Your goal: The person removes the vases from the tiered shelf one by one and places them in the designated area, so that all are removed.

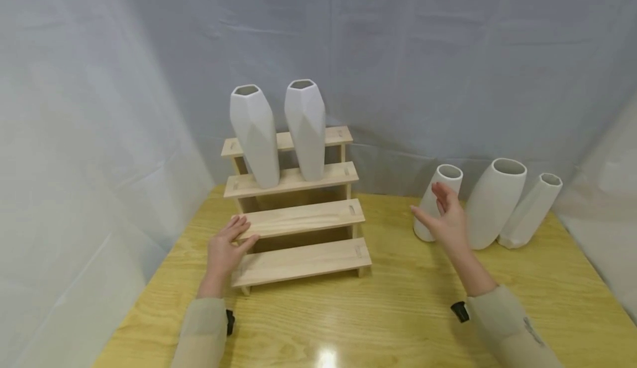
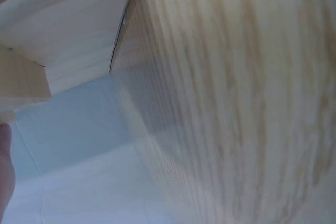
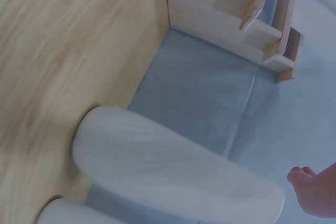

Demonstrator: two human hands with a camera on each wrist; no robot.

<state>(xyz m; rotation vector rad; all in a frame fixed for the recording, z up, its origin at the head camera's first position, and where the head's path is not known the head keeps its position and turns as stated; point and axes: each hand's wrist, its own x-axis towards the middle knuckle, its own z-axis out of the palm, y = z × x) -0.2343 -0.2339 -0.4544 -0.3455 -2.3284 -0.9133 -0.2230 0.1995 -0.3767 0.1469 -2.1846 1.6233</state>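
Note:
My left hand rests with its fingers at the left end of a stepped wooden display rack, by the second step from the bottom. One fingertip shows at the left edge of the left wrist view. On the right, my right hand is raised in front of a smooth white vase, thumb and fingers spread, holding nothing. That hand partly hides the vase. Beside it stand a wider white vase and a slimmer faceted vase, both leaning in the head view.
Two tall faceted white vases, a left one and a right one, stand upright on the rack's second step from the top. Everything sits on a wood-grain table. Pale cloth hangs behind and at both sides.

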